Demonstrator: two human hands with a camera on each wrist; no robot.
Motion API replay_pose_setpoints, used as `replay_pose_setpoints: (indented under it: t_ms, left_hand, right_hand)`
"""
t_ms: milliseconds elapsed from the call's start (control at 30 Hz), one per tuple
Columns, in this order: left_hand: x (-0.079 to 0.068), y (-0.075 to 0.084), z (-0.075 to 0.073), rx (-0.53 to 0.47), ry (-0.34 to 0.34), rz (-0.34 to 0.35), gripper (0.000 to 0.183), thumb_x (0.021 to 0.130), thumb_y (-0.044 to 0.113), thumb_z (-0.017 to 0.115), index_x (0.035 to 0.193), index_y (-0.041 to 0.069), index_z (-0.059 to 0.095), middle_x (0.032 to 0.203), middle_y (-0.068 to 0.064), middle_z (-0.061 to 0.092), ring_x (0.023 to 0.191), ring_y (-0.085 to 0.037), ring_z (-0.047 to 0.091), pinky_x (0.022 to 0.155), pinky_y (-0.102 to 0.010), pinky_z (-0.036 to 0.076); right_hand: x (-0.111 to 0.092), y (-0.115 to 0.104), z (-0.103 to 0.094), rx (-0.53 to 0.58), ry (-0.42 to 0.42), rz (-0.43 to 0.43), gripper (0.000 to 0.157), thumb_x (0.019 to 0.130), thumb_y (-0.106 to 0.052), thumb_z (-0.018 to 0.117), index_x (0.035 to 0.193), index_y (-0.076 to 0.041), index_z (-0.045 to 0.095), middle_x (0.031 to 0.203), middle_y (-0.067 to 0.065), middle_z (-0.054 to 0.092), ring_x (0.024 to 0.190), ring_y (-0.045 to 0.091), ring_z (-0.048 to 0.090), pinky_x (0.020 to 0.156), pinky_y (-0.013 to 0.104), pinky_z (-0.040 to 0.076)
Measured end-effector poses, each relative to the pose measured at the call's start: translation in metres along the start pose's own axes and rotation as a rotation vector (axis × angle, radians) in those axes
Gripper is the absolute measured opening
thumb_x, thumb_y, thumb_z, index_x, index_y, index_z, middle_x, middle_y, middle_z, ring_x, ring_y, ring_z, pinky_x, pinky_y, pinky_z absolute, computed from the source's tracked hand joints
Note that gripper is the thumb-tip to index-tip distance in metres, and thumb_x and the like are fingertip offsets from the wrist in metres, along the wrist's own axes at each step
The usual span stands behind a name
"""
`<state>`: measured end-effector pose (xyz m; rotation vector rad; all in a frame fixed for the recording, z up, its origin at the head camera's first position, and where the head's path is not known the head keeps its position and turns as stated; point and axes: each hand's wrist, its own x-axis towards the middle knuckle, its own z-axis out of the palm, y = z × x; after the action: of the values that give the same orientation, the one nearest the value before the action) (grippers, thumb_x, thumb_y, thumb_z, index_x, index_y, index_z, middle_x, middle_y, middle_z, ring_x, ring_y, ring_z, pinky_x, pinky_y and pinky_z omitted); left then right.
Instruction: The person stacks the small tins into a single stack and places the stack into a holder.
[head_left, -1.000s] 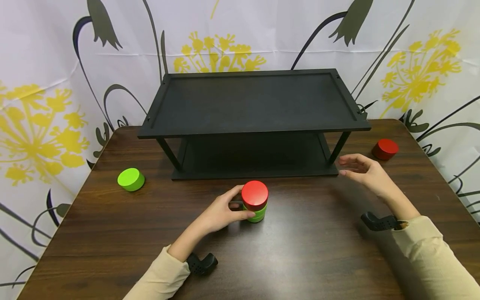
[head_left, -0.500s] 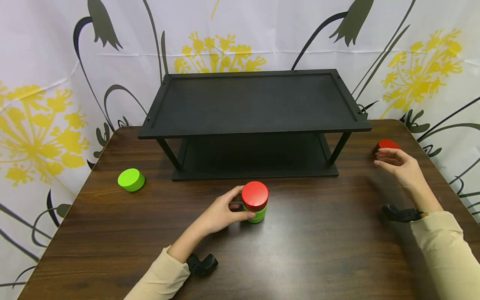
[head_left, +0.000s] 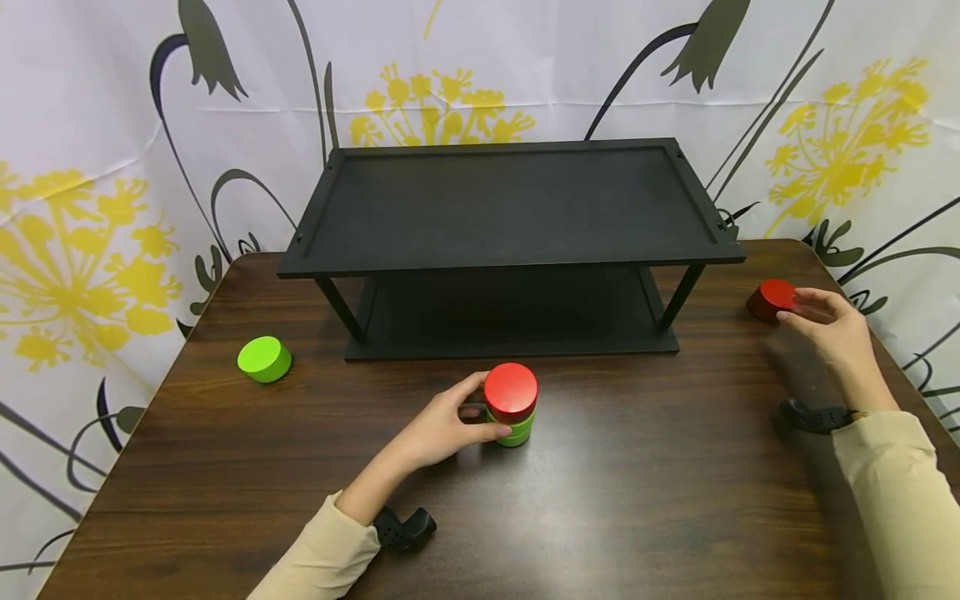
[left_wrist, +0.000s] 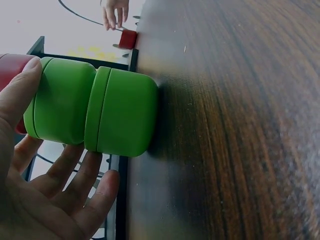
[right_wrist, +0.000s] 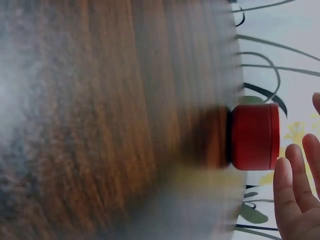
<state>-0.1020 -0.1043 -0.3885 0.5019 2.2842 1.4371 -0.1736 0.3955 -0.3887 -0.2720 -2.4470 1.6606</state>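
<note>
Stack (head_left: 512,405) in L hand (head_left: 448,427), jar (head_left: 768,302) nr R hand (head_left: 834,335).

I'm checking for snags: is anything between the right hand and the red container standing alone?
Nothing visible blocks the right hand from the lone red container; its fingertips are right beside it, though contact is unclear. The black shelf stands on the container's other side.

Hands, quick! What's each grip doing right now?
Left grip: closed, holding the red-topped green stack.
Right grip: open, holding nothing, near the red container.
</note>
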Motion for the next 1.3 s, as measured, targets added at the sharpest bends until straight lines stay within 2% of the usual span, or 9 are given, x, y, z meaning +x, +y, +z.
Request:
replay_pose_setpoints:
  t_ms: [300, 400, 500, 567, 633, 700, 1033, 1300]
  left_hand:
    - [0.000, 0.000, 0.000, -0.006, -0.003, -0.004, 0.071, 0.085, 0.027, 0.073, 0.145, 0.014, 0.037, 0.146, -0.009, 0.045, 0.125, -0.033, 0.053, 0.105, -0.046, 0.046]
    - [0.000, 0.000, 0.000, -0.009, 0.002, -0.008, 0.071, 0.085, 0.027, 0.073, 0.145, 0.015, 0.038, 0.145, -0.009, 0.046, 0.124, -0.034, 0.054, 0.105, -0.046, 0.046]
    - [-0.001, 0.000, 0.001, -0.009, 0.004, -0.022, 0.071, 0.084, 0.026, 0.074, 0.145, 0.016, 0.038, 0.145, -0.007, 0.046, 0.123, -0.033, 0.055, 0.104, -0.045, 0.047]
    - [-0.001, 0.000, 0.001, -0.008, 0.005, -0.029, 0.071, 0.084, 0.026, 0.074, 0.145, 0.017, 0.038, 0.145, -0.006, 0.046, 0.123, -0.033, 0.055, 0.103, -0.045, 0.048]
    - [-0.001, 0.000, 0.001, -0.005, 0.003, -0.034, 0.072, 0.083, 0.026, 0.075, 0.145, 0.017, 0.038, 0.146, -0.006, 0.045, 0.123, -0.033, 0.055, 0.103, -0.044, 0.049]
    - [-0.002, 0.001, 0.001, -0.004, 0.004, -0.037, 0.072, 0.083, 0.026, 0.075, 0.144, 0.017, 0.039, 0.145, -0.005, 0.045, 0.123, -0.033, 0.055, 0.103, -0.044, 0.049]
    - [-0.001, 0.000, 0.000, 0.004, 0.000, -0.015, 0.071, 0.085, 0.028, 0.073, 0.145, 0.014, 0.038, 0.145, -0.009, 0.046, 0.123, -0.034, 0.055, 0.104, -0.046, 0.047]
    - [-0.001, 0.001, 0.000, -0.001, 0.001, -0.022, 0.072, 0.084, 0.027, 0.074, 0.145, 0.015, 0.037, 0.146, -0.008, 0.045, 0.124, -0.033, 0.054, 0.105, -0.045, 0.046]
  right_hand:
    - [0.005, 0.008, 0.002, -0.104, 0.104, 0.083, 0.027, 0.087, -0.024, 0.069, 0.102, -0.037, 0.052, 0.081, -0.035, 0.050, 0.075, -0.019, 0.047, 0.060, -0.001, 0.039]
    - [0.008, 0.010, 0.004, -0.169, 0.122, 0.115, 0.032, 0.087, -0.030, 0.069, 0.115, -0.031, 0.054, 0.087, -0.033, 0.046, 0.076, -0.017, 0.043, 0.061, 0.000, 0.037]
    - [0.010, 0.010, 0.006, -0.262, 0.120, 0.130, 0.055, 0.088, -0.035, 0.066, 0.135, -0.014, 0.048, 0.110, -0.013, 0.052, 0.077, -0.015, 0.039, 0.062, 0.001, 0.036]
    - [0.012, 0.010, 0.007, -0.313, 0.107, 0.121, 0.068, 0.089, -0.036, 0.064, 0.142, -0.002, 0.039, 0.127, 0.006, 0.049, 0.077, -0.016, 0.037, 0.062, 0.001, 0.035]
    - [0.013, 0.010, 0.008, -0.343, 0.098, 0.112, 0.073, 0.090, -0.035, 0.063, 0.144, 0.003, 0.033, 0.140, 0.022, 0.038, 0.076, -0.018, 0.035, 0.062, 0.002, 0.034]
    - [0.015, 0.010, 0.010, -0.357, 0.090, 0.105, 0.074, 0.090, -0.034, 0.061, 0.145, 0.004, 0.030, 0.143, 0.029, 0.034, 0.075, -0.019, 0.033, 0.061, 0.002, 0.034]
    - [0.020, 0.010, 0.018, -0.414, 0.106, 0.075, 0.068, 0.091, -0.031, 0.060, 0.143, 0.005, 0.034, 0.137, 0.031, 0.041, 0.071, -0.018, 0.030, 0.059, 0.002, 0.032]
    - [0.025, 0.010, 0.018, -0.397, 0.050, 0.071, 0.071, 0.092, -0.031, 0.059, 0.143, 0.011, 0.031, 0.134, 0.036, 0.044, 0.068, -0.023, 0.030, 0.058, 0.000, 0.032]
